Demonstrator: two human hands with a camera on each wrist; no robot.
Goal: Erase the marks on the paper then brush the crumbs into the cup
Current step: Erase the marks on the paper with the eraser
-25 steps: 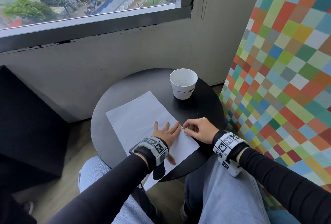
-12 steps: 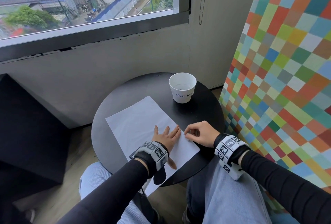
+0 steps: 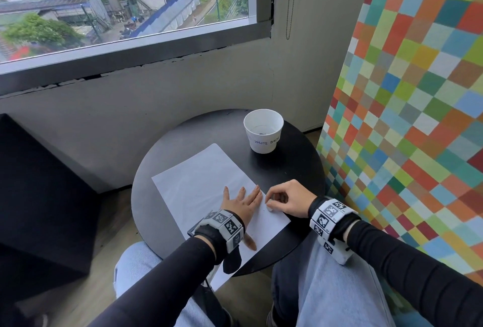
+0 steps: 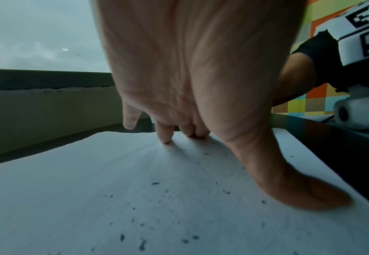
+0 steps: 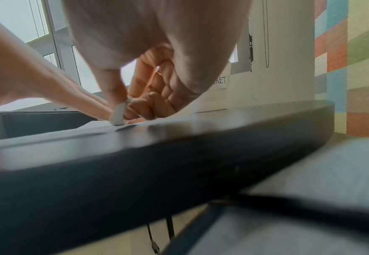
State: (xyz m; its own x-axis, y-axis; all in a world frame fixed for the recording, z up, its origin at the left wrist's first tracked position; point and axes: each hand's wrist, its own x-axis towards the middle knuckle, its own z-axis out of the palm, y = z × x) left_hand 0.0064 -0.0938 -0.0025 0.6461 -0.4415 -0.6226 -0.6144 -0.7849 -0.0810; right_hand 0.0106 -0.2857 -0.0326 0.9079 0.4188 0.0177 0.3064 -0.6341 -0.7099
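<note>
Left hand [image 3: 243,202] spread flat on paper [image 3: 198,183]; right hand [image 3: 287,200] pinching white eraser [image 3: 269,207] near paper's right edge, waste cup [image 3: 263,130] well apart on round surface [image 3: 295,167].

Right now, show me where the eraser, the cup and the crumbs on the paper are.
eraser [image 5: 118,113]: right wrist view, on its white rounded end, pinched by the right hand.
cup [image 3: 264,141]: head view, on its white side wall by the lettering.
crumbs [image 4: 155,183]: left wrist view, on one dark speck on the paper.
</note>
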